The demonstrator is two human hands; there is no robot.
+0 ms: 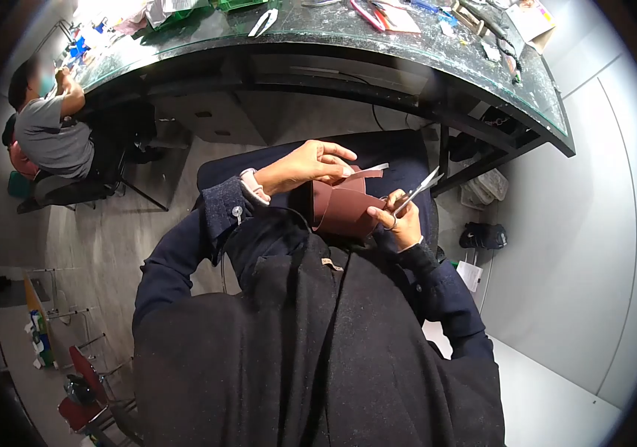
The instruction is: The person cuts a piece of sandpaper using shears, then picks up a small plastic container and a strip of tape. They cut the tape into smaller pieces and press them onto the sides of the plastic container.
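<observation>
Below the cluttered dark workbench [378, 45], mid-frame, the brown leather piece [344, 212] sits between both hands, its strip running up-right: left hand [311, 165] pinches its top edge, right hand [402, 223] grips scissors [419, 190], blades parted and aimed upper right

The right hand [402, 223] covers the scissors' [416, 192] handles, and the brown sheet's [344, 208] lower edge sinks behind a dark sleeve. Small items along the bench's [422, 56] far edge are cropped and too small to tell.
</observation>
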